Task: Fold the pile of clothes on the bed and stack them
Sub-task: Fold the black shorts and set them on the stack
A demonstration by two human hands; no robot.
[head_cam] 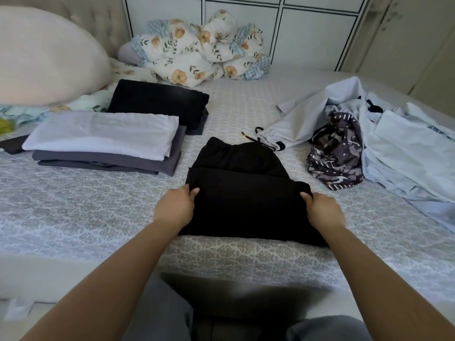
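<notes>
from the head camera, a black garment (242, 190) lies partly folded on the bed (81, 212), near the front edge and right before the person, its gathered waistband end pointing away towards the far side. the left hand (175, 207) grips the garment's left edge, thumb on top of the cloth and fingers (194, 193) curled under the fold, clamped on the fabric. the right hand (322, 210) does the same at the right edge, its fingers curled round the folded corner and pinching it. a thin dark drawstring (251, 137) with a gold tip trails out just past the waistband. to the left, well apart from the black garment, a folded stack (103, 141) has a white piece on top of grey ones, and touching it behind stands a second, dark folded stack (160, 104). to the right lies the unfolded pile (384, 143) of pale blue clothes, with a purple patterned garment (337, 153) crumpled at its near left side. at the far side of the bed a floral blanket (199, 45) is bunched against a white panelled cupboard (307, 25), and a large cream pillow (46, 57) fills the far left corner. the person's grey trousers (157, 313) show at the bottom edge, below the forearms.
</notes>
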